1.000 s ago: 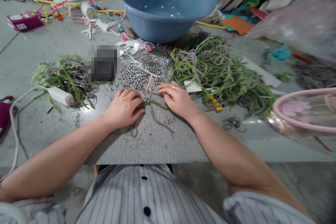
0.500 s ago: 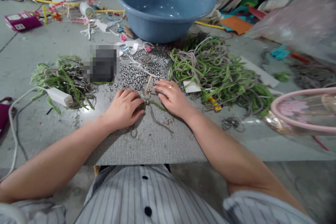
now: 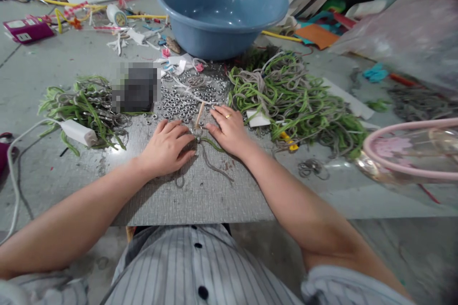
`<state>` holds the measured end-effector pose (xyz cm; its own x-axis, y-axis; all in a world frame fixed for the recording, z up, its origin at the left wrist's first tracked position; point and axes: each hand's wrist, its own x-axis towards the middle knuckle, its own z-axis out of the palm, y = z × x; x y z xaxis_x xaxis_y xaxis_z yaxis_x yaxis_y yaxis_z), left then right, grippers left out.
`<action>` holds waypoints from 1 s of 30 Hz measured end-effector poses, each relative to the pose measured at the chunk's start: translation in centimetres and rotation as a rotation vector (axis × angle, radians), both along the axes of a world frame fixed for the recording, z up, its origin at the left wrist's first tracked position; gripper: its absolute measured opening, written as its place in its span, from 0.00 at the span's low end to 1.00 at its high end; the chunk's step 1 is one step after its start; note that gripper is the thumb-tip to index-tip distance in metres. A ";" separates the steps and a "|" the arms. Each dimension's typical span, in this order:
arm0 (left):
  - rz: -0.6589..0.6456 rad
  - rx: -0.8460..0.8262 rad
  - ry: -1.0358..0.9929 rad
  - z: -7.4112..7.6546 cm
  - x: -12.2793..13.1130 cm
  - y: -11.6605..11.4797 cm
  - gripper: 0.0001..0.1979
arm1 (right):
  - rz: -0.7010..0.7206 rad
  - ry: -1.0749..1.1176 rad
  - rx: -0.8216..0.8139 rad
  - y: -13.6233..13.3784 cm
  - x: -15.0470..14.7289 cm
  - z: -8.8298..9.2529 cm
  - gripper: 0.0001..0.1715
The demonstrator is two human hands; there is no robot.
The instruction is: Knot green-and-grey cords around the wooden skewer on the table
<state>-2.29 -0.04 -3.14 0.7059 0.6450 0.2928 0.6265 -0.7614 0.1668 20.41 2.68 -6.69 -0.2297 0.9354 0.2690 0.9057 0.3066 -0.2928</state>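
My left hand [image 3: 168, 145] rests palm down on the table, fingers loosely bent and apart. Its index fingertip reaches a small metal fitting [image 3: 198, 139] where a green and grey cord [image 3: 216, 167] meets a ring. To the right, my right hand [image 3: 229, 129] lies with fingers spread, a gold-coloured band on one finger. Its thumb is close to the ring, and the cord's green part runs towards the underside of this hand. A thin wooden stick [image 3: 200, 114] lies between the hands. Just beyond are many small metal rings [image 3: 177, 104]. Neither palm shows.
A blue basin [image 3: 218, 40] stands at the back. Green and grey cords form a big heap [image 3: 286, 90] on the right and a smaller bundle [image 3: 77, 97] on the left, beside a white adapter [image 3: 78, 132]. A pink-rimmed transparent object [image 3: 411, 150] sits far right.
The view has shifted slightly, so the whole scene sits a little further left. My hands, the cord and the stick keep nearly the same places relative to one another.
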 end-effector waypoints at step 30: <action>0.251 -0.261 0.125 0.9 1.7 5.8 0.24 | 0.172 0.457 0.034 5.8 0.9 2.3 0.12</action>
<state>-0.62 5.77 -2.28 0.5367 0.8436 0.0173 0.8156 -0.5239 0.2457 21.32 8.52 -4.34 -0.2315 0.8830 0.4083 0.6221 0.4570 -0.6356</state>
